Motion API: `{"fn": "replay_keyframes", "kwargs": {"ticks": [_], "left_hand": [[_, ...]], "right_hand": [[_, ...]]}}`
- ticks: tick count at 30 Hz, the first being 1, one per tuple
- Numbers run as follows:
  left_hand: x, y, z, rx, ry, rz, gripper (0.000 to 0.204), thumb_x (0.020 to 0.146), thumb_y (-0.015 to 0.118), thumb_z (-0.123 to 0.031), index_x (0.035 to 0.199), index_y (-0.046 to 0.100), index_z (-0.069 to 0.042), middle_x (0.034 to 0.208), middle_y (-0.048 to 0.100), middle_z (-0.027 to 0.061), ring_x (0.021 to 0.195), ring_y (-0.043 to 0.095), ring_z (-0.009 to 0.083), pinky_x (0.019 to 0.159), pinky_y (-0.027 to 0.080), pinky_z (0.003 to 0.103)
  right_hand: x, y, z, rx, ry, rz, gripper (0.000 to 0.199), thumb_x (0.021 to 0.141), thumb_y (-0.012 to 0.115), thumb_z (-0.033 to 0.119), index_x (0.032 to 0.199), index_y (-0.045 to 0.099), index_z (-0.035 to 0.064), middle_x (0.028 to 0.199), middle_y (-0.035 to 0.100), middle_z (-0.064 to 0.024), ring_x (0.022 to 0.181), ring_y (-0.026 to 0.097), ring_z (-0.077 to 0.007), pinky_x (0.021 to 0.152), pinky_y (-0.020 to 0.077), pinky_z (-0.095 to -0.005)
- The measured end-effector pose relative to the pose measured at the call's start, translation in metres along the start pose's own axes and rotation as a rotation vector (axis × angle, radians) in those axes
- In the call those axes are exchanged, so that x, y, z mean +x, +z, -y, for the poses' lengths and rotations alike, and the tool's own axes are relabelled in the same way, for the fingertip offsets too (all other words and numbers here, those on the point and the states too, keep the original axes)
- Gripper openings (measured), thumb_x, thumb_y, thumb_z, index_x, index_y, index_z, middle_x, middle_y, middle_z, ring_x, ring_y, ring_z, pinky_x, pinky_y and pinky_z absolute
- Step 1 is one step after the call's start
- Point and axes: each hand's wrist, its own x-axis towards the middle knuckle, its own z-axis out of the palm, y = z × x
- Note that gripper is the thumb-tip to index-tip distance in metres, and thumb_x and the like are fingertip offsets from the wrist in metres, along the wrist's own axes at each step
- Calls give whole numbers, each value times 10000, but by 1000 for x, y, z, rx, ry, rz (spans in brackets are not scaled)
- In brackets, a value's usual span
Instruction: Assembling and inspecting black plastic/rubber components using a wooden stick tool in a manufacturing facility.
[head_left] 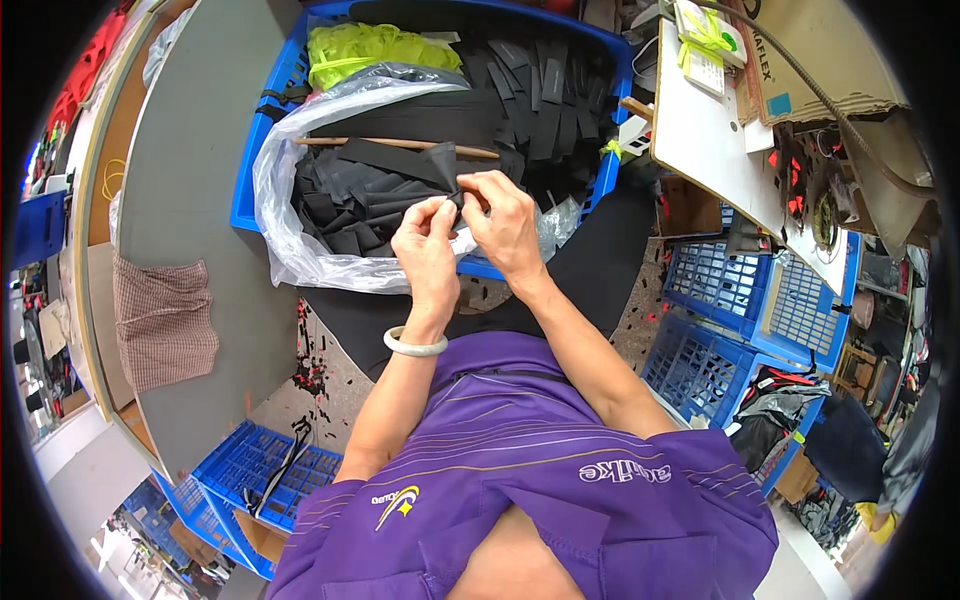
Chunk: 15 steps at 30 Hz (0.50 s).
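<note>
Just above the near part of a blue crate [243, 195], both my hands pinch a small black fabric strip [440, 165]. My left hand [428, 250] has its thumb and fingers closed at the strip's lower end. Close beside it, my right hand [507, 225] grips the same piece from the right, so the fingers partly hide it. Beneath them, a clear plastic bag [283, 235] lines the crate around a pile of folded black strips [345, 205]. A thin wooden stick [320, 140] lies across the pile. Flatter black strips [553, 80] and a neon-yellow bundle [380, 50] fill the far side.
A grey tabletop [205, 130] runs along the left, with a brown checked cloth [165, 330] over its edge. A white board [715, 140] juts in at right. Blue crates [715, 285] stand below it; another blue crate [255, 465] is at lower left. Dark scraps litter the floor.
</note>
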Motion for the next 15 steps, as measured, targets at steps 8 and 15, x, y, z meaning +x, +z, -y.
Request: {"fn": "replay_keyframes", "kwargs": {"ticks": [8, 15], "left_hand": [[7, -3, -18, -490, -425, 206, 86, 853, 624, -98, 902, 627, -28, 868, 618, 12, 718, 531, 83, 632, 425, 232], [10, -15, -40, -780, -611, 342, 140, 879, 581, -131, 961, 608, -22, 893, 615, 39, 792, 545, 126, 655, 407, 275]], "right_hand": [[1, 6, 2, 95, -22, -87, 358, 782, 541, -83, 1120, 524, 32, 799, 629, -141, 667, 641, -252, 589, 506, -305], [8, -11, 15, 1548, 780, 47, 300, 759, 597, -85, 1002, 461, 25, 895, 602, -171, 584, 508, -93, 458, 373, -211]]}}
